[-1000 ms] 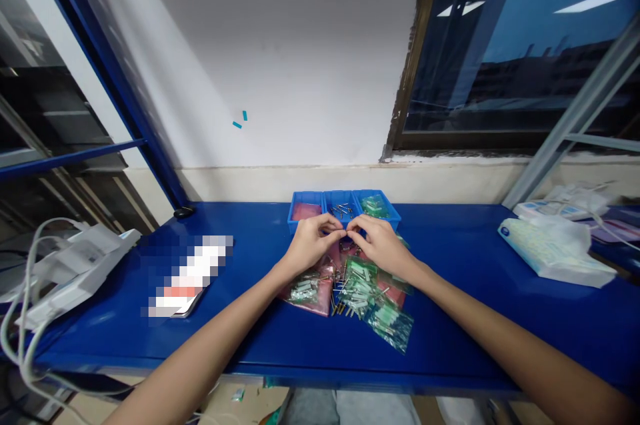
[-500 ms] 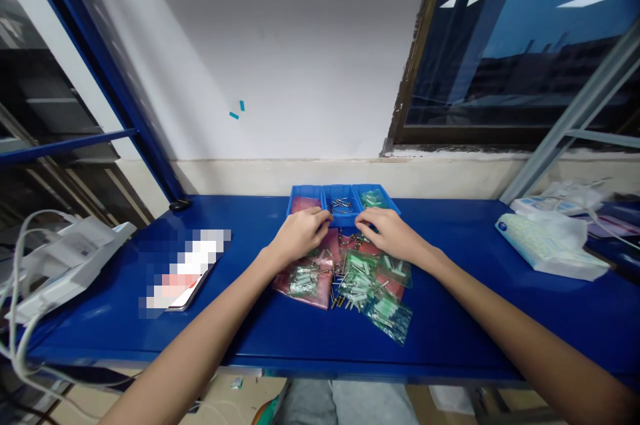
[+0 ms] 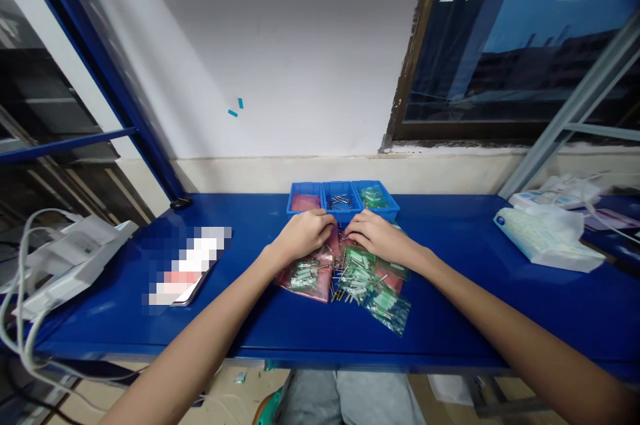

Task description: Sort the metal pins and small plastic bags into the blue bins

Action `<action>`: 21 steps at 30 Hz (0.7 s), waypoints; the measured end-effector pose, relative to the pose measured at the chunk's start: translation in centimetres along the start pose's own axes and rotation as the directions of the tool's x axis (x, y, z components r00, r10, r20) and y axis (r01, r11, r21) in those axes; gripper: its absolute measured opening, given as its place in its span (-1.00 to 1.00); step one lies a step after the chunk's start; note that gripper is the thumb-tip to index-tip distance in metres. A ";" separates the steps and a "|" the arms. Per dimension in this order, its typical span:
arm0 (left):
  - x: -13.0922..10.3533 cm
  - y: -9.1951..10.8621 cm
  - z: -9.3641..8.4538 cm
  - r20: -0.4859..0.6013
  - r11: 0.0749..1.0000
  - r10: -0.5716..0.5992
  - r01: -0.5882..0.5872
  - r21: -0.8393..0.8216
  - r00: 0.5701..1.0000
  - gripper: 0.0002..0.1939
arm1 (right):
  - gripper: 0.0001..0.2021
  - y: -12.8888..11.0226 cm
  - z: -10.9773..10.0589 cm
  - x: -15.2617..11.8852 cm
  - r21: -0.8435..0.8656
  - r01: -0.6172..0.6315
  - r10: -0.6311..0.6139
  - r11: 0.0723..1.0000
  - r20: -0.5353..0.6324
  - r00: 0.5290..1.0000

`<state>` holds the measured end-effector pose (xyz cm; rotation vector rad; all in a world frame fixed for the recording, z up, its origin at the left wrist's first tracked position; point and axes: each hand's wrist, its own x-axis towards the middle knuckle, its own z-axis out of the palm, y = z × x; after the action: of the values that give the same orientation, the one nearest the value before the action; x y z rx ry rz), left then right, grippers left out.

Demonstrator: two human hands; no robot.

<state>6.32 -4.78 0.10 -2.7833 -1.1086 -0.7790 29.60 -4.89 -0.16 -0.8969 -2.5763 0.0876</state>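
Observation:
On the blue table lies a pile of small bags, pink ones (image 3: 316,285) on the left and green ones (image 3: 357,271) on the right, with loose metal screws (image 3: 341,294) among them. My left hand (image 3: 309,233) rests at the pile's upper left, fingers curled together; what they pinch is too small to name. At the upper right of the pile is my right hand (image 3: 377,235), its fingers bent and somewhat apart over the bags. Just beyond both hands stand three joined blue bins: the left bin (image 3: 305,212) has pink bags, the middle (image 3: 343,215) screws, the right (image 3: 387,213) green bags.
A phone-like object (image 3: 193,291), partly pixelated, lies left on the blue table (image 3: 450,331). Farther left are white power strips (image 3: 75,265) with cables. A tissue pack (image 3: 550,238) sits right, near a white device (image 3: 565,195). A wall rises behind the bins.
My right hand has moved left, closer to my left hand, over the pile. My left hand has shifted slightly right. The view has moved a little.

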 end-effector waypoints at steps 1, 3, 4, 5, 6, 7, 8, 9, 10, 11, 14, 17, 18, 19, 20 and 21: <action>0.0 0.1 0.1 0.004 1.000 -0.003 0.003 0.005 1.000 -0.74 | -0.79 -0.1 0.1 0.1 0.001 0.005 -0.005 1.000 0.007 1.000; 0.0 0.1 0.1 0.006 1.000 -0.009 0.009 0.017 1.000 -0.75 | -0.81 -0.2 0.2 0.2 -0.005 0.013 -0.013 1.000 0.026 1.000; 0.0 0.1 0.1 0.002 1.000 -0.011 0.011 0.020 1.000 -0.75 | -0.81 -0.3 0.2 0.3 -0.011 0.017 -0.016 1.000 0.033 0.999; 0.0 0.1 0.1 -0.001 1.000 -0.012 0.012 0.022 1.000 -0.75 | -0.81 -0.3 0.3 0.3 -0.016 0.018 -0.017 1.000 0.038 0.999; 0.0 0.2 0.1 -0.001 1.000 -0.012 0.012 0.024 1.000 -0.75 | -0.81 -0.4 0.3 0.4 -0.021 0.017 -0.016 1.000 0.042 0.999; 0.0 0.2 0.0 0.001 1.000 -0.013 0.013 0.029 1.000 -0.75 | -0.80 -0.4 0.3 0.4 -0.023 0.017 -0.016 1.000 0.044 0.999; 0.0 0.3 0.0 0.006 0.999 -0.016 0.016 0.037 1.000 -0.76 | -0.80 -0.3 0.4 0.5 -0.022 0.016 -0.015 1.000 0.042 0.999; 0.0 0.3 -0.1 0.013 0.999 -0.019 0.019 0.047 1.000 -0.76 | -0.79 -0.3 0.4 0.5 -0.016 0.017 -0.016 1.000 0.035 0.999; 0.0 0.4 -0.1 0.020 0.998 -0.022 0.021 0.055 1.000 -0.76 | -0.79 -0.3 0.4 0.5 -0.006 0.015 -0.015 1.000 0.021 1.000; 0.0 0.5 -0.1 0.027 0.998 -0.025 0.023 0.057 0.999 -0.76 | -0.80 -0.3 0.5 0.5 0.008 0.011 -0.011 1.000 0.001 1.000; 0.0 0.5 -0.1 0.035 0.999 -0.034 0.032 0.044 0.999 -0.76 | -0.85 -0.5 0.5 0.4 0.072 -0.033 0.039 0.997 -0.078 0.996; 0.1 0.4 0.0 0.043 0.999 -0.034 0.033 0.010 0.998 -0.75 | -0.90 -0.9 0.4 0.5 0.150 -0.112 0.136 0.982 -0.159 0.978; 0.1 0.4 -0.1 0.050 1.000 -0.030 0.030 -0.004 0.998 -0.74 | -0.91 -1.1 0.4 0.5 0.184 -0.135 0.169 0.974 -0.182 0.969; 0.1 0.5 -0.1 0.058 0.999 -0.025 0.026 -0.018 0.998 -0.74 | -0.91 -1.2 0.4 0.5 0.221 -0.155 0.200 0.963 -0.198 0.960; 0.2 0.6 -0.2 0.063 0.999 -0.020 0.022 -0.030 0.998 -0.73 | -0.90 -1.3 0.5 0.6 0.260 -0.170 0.228 0.951 -0.210 0.951; 0.2 0.7 -0.4 0.067 0.999 -0.016 0.019 -0.041 0.998 -0.73 | -0.91 -1.3 0.5 0.6 0.297 -0.182 0.253 0.937 -0.222 0.942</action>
<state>6.73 -5.26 0.60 -2.8578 -1.1412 -0.7245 28.22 -5.53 -0.17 -1.0127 -2.1517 0.3581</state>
